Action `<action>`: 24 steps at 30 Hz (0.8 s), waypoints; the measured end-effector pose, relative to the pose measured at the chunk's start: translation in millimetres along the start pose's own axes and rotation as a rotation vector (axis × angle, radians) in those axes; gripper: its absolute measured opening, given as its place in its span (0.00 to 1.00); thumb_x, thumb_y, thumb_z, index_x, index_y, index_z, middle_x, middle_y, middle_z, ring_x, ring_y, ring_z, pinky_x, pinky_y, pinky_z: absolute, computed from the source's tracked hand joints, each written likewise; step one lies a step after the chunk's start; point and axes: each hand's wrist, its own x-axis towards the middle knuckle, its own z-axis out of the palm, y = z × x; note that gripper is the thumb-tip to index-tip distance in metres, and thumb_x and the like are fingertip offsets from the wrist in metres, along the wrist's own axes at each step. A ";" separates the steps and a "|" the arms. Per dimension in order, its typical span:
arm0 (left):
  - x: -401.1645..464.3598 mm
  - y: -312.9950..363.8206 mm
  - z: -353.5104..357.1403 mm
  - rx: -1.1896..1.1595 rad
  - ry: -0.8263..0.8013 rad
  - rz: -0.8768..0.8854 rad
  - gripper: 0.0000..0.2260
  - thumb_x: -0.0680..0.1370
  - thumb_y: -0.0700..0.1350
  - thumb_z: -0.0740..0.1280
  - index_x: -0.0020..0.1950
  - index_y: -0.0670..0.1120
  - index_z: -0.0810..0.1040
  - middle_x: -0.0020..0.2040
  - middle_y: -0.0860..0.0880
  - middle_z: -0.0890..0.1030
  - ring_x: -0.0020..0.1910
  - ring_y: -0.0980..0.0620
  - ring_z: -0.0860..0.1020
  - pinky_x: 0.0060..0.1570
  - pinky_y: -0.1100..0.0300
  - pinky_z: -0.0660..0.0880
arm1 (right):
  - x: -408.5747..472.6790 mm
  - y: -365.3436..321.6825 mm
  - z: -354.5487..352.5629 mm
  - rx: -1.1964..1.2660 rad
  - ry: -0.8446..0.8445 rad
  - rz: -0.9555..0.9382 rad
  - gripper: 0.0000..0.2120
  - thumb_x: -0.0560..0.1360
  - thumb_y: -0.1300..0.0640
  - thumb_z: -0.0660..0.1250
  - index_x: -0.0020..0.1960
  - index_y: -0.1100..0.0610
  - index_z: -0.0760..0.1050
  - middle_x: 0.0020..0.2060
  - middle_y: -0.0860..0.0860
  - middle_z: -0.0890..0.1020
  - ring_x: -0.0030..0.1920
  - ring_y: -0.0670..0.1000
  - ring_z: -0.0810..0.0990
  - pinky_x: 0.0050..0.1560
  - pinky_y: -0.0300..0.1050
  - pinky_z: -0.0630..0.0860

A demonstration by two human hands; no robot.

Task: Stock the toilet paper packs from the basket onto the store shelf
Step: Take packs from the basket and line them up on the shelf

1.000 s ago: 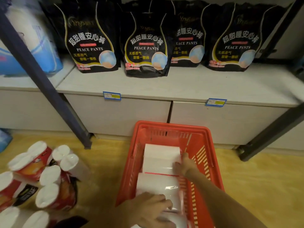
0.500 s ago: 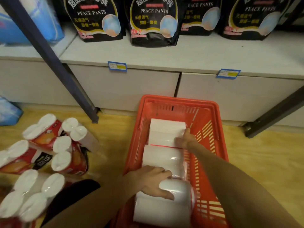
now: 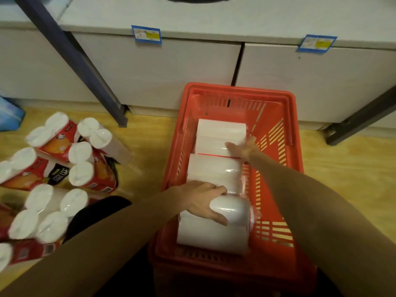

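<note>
Two hands are down in the red basket (image 3: 276,116), so watch how you share the load. Nearest you, your left hand (image 3: 201,200) lies over the near end of the toilet paper pack (image 3: 216,183), fingers spread and curved across a wrapped roll with the thumb tucked toward the next one; I judge that a light hold, and the glossy film could slide under those fingertips if you lift from there alone. Beyond them, your right hand (image 3: 243,147) reaches to the pack's far right edge, but I cannot tell whether its fingers are hooked under or just touching. Lifted unevenly, the long pack may sag or catch the basket wall. Past your fingers, the shelf (image 3: 214,16) is cut off at the top, so free space is unknown.
</note>
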 end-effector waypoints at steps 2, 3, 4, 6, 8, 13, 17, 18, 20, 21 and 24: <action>1.0 -0.6 0.6 0.021 -0.003 0.012 0.37 0.67 0.73 0.65 0.68 0.53 0.64 0.63 0.51 0.74 0.58 0.46 0.74 0.55 0.51 0.73 | 2.0 -0.4 1.9 -0.027 -0.011 0.019 0.49 0.71 0.42 0.72 0.77 0.61 0.47 0.72 0.60 0.65 0.71 0.62 0.66 0.71 0.53 0.65; 1.5 -1.0 0.5 0.027 -0.005 0.016 0.38 0.66 0.74 0.65 0.68 0.53 0.63 0.63 0.51 0.74 0.57 0.46 0.74 0.55 0.51 0.73 | 2.2 -1.4 3.0 -0.036 -0.011 0.020 0.48 0.71 0.42 0.73 0.76 0.61 0.48 0.72 0.60 0.65 0.71 0.62 0.66 0.70 0.53 0.65; 2.1 -1.1 -0.1 0.034 -0.010 0.016 0.39 0.66 0.74 0.65 0.68 0.53 0.63 0.63 0.51 0.74 0.57 0.46 0.75 0.54 0.51 0.74 | 2.7 -2.1 3.8 -0.036 -0.006 0.017 0.48 0.70 0.41 0.73 0.76 0.61 0.49 0.72 0.59 0.66 0.71 0.61 0.66 0.70 0.53 0.65; 3.9 -1.1 -1.0 0.046 -0.024 0.014 0.39 0.66 0.73 0.65 0.69 0.53 0.63 0.63 0.50 0.75 0.56 0.46 0.75 0.52 0.51 0.74 | 5.3 -2.3 3.9 -0.042 0.008 0.027 0.49 0.69 0.40 0.74 0.76 0.62 0.51 0.71 0.59 0.66 0.71 0.61 0.66 0.70 0.53 0.66; 5.9 -1.4 -1.3 0.062 -0.028 0.024 0.38 0.67 0.73 0.64 0.68 0.52 0.63 0.61 0.49 0.76 0.54 0.46 0.75 0.50 0.52 0.74 | 6.5 -4.4 0.1 -0.059 0.017 0.052 0.52 0.65 0.36 0.75 0.75 0.62 0.55 0.70 0.59 0.68 0.70 0.61 0.68 0.69 0.54 0.68; 9.5 -2.1 -1.3 0.080 -0.020 0.039 0.36 0.68 0.73 0.64 0.67 0.51 0.66 0.59 0.50 0.77 0.53 0.46 0.76 0.50 0.52 0.75 | 2.8 -13.7 -12.1 -0.020 -0.103 0.044 0.45 0.60 0.36 0.78 0.68 0.59 0.68 0.64 0.55 0.76 0.62 0.60 0.76 0.59 0.53 0.75; 10.6 -1.1 -1.9 0.076 -0.014 0.026 0.35 0.68 0.72 0.64 0.66 0.51 0.67 0.57 0.50 0.77 0.53 0.46 0.76 0.46 0.55 0.72 | -6.7 -25.4 -8.5 0.033 -0.146 0.060 0.62 0.54 0.35 0.80 0.75 0.59 0.53 0.68 0.58 0.70 0.66 0.61 0.72 0.63 0.56 0.74; 10.2 -0.1 -2.4 0.070 -0.017 0.021 0.34 0.69 0.72 0.64 0.67 0.52 0.66 0.57 0.49 0.77 0.53 0.45 0.76 0.45 0.56 0.70 | -9.8 -27.7 -6.0 0.065 -0.128 0.063 0.59 0.58 0.39 0.80 0.75 0.59 0.50 0.68 0.58 0.69 0.66 0.61 0.72 0.64 0.56 0.73; 10.0 1.1 -3.6 0.061 -0.028 -0.005 0.34 0.70 0.72 0.63 0.69 0.53 0.65 0.58 0.48 0.77 0.54 0.44 0.76 0.47 0.55 0.71 | -15.7 -35.9 -1.8 0.138 -0.084 0.044 0.52 0.62 0.45 0.80 0.73 0.59 0.52 0.65 0.58 0.71 0.64 0.60 0.73 0.62 0.55 0.75; 9.5 2.2 -4.4 0.056 -0.035 -0.016 0.35 0.69 0.72 0.62 0.69 0.54 0.64 0.58 0.48 0.77 0.55 0.44 0.76 0.49 0.54 0.72 | -20.3 -41.1 -1.6 0.173 -0.058 0.031 0.49 0.62 0.48 0.81 0.71 0.58 0.53 0.63 0.57 0.71 0.62 0.59 0.74 0.61 0.55 0.76; 8.6 5.5 -8.5 0.083 -0.048 -0.023 0.34 0.69 0.74 0.59 0.67 0.55 0.64 0.59 0.47 0.76 0.56 0.42 0.76 0.49 0.51 0.73 | -36.6 -57.1 -9.6 0.190 0.053 -0.057 0.45 0.61 0.51 0.82 0.66 0.57 0.56 0.62 0.57 0.72 0.61 0.59 0.75 0.58 0.56 0.78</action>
